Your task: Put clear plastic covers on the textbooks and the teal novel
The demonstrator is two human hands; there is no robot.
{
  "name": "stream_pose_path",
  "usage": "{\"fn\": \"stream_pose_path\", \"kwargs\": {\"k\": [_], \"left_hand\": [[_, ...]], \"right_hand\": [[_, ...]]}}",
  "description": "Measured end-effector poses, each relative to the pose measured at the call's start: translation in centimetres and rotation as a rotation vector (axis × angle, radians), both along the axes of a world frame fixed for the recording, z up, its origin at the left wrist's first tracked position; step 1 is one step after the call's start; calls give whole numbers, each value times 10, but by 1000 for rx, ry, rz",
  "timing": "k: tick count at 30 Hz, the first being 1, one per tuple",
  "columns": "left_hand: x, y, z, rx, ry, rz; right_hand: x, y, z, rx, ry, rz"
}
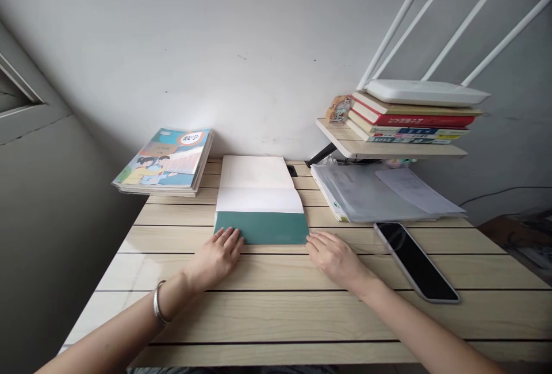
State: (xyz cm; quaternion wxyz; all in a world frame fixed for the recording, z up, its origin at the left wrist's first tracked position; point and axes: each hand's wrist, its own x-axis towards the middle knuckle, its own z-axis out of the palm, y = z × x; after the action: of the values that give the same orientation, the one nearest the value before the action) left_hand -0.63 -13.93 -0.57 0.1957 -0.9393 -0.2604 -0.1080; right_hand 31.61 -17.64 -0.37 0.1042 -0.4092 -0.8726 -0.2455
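One thin book [260,204] lies flat at the middle of the surface [276,319], its pale pages running away from the person and a teal cover [261,228] showing as a band along the near edge. It looks light and floppy: the paper should bend easily and the cover seems only a little stiffer. Its near corners or the teal edge look like the likeliest places to take hold, and the smooth cover may slide on the slatted wood.

The left hand [215,258], with a silver bangle [158,303] at the wrist, lies palm-down, its fingertips on the teal band's left corner. The right hand [335,260] lies palm-down at the right corner, touching it or just beside it; I cannot tell which. Both grips stand open, clamped on nothing.

Well to the left sits a stack of maths textbooks [163,160]. To the right lie a clear plastic folder [366,193] and a dark-screened smartphone [414,262]. Above the folder, a wooden shelf [390,147] carries stacked books [409,121] beneath a white router [425,92].
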Motion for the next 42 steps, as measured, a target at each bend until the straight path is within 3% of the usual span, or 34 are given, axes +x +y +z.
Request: {"fn": "stream_pose_path", "kwargs": {"k": [6,9,16,20,25,31,36,42], "left_hand": [[25,5,-17,-46,-42,16],[28,5,-22,-14,-54,24],[24,2,-3,200,-89,-13],[24,5,2,193,-139,-2],[17,12,9,225,-156,-26],[7,14,16,217,-181,-84],[3,14,17,297,-242,-141],[-30,17,23,337,-272,-10]], "right_hand": [[-10,-1,2,13,44,-108],[-30,-3,1,57,122,-81],[-102,12,6,216,222,101],[-113,23,14,315,245,159],[-92,23,20,313,251,177],[-27,11,15,244,195,53],[12,9,13,353,146,32],[25,19,24,330,198,62]]}}
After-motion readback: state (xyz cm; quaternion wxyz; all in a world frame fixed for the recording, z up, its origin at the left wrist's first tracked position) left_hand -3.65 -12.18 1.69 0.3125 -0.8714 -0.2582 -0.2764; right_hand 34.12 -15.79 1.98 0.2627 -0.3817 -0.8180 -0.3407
